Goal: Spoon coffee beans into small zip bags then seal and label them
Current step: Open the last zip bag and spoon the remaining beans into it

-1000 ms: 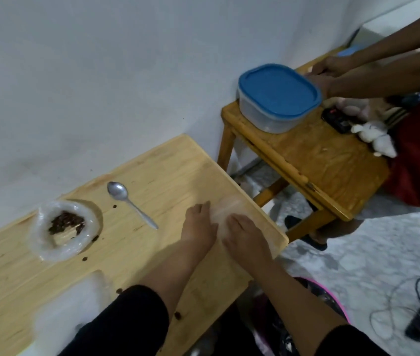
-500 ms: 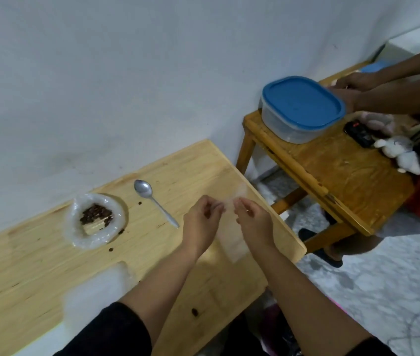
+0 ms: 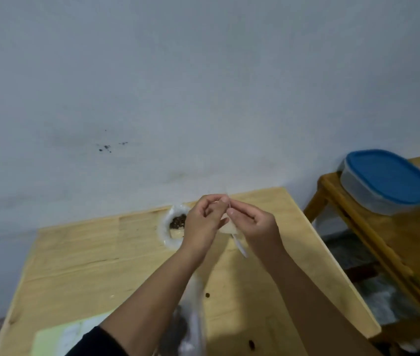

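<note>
My left hand (image 3: 205,222) and my right hand (image 3: 254,223) are raised together above the wooden table (image 3: 96,255), both pinching the top edge of a small clear zip bag (image 3: 227,226) that hangs between them. Behind my left hand lies an open clear plastic bag (image 3: 169,235) holding dark coffee beans (image 3: 177,221). Part of the metal spoon (image 3: 239,246) shows on the table below my right hand. Two loose beans (image 3: 207,294) lie near my forearms.
A pale green sheet (image 3: 57,337) lies at the table's near left. More clear plastic (image 3: 193,312) sits between my forearms. To the right stands a darker wooden stool (image 3: 394,242) with a blue-lidded plastic container (image 3: 388,181). A white wall rises behind.
My hands have lifted the zip bag off the table and brought it up in front of the beans. The view has swung left, and the other person's arms have left the frame.
</note>
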Motion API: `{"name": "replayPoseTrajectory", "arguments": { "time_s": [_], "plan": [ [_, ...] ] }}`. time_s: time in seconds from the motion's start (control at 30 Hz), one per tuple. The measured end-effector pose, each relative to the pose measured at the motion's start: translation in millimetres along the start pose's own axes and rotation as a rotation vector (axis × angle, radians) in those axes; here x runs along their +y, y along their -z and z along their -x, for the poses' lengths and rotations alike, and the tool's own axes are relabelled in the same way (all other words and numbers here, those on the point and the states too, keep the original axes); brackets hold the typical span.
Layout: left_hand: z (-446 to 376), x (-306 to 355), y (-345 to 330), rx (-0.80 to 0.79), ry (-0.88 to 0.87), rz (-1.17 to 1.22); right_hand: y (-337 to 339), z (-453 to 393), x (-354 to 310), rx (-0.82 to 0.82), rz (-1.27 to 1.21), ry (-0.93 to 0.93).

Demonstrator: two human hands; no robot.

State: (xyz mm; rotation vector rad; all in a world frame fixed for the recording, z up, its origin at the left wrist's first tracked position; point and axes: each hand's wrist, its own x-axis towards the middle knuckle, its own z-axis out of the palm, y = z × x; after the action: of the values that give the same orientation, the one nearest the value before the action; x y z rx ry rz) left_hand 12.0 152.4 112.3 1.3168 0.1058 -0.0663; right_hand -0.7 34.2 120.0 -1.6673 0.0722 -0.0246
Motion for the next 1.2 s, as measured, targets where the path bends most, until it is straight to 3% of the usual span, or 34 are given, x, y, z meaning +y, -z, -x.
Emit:
{"name": "replayPoseTrajectory", "arguments": {
  "time_s": [0.27,0.63,0.9,1.07,1.13,1.2],
  "plan": [
    [5,13,63,0.202,-0.01,-0.012,-54,-4,-1,-0.225,0.166,0.21],
    [10,10,66,0.253,-0.003,0.086,-71,-11,-7,-0.146,0.292,0.196],
    [4,15,69,0.315,-0.096,-0.31,-83,-19,4,0.048,0.52,0.407],
    [2,18,80,0.42,-0.122,-0.485,-78,-34,-3,0.133,0.456,0.163],
    [3,19,82,0.438,-0.11,-0.487,-78,-38,-5,0.057,0.482,0.149],
    [2,22,85,0.434,-0.082,-0.469,-83,-34,-9,-0.097,0.546,0.248]
  ]
}}
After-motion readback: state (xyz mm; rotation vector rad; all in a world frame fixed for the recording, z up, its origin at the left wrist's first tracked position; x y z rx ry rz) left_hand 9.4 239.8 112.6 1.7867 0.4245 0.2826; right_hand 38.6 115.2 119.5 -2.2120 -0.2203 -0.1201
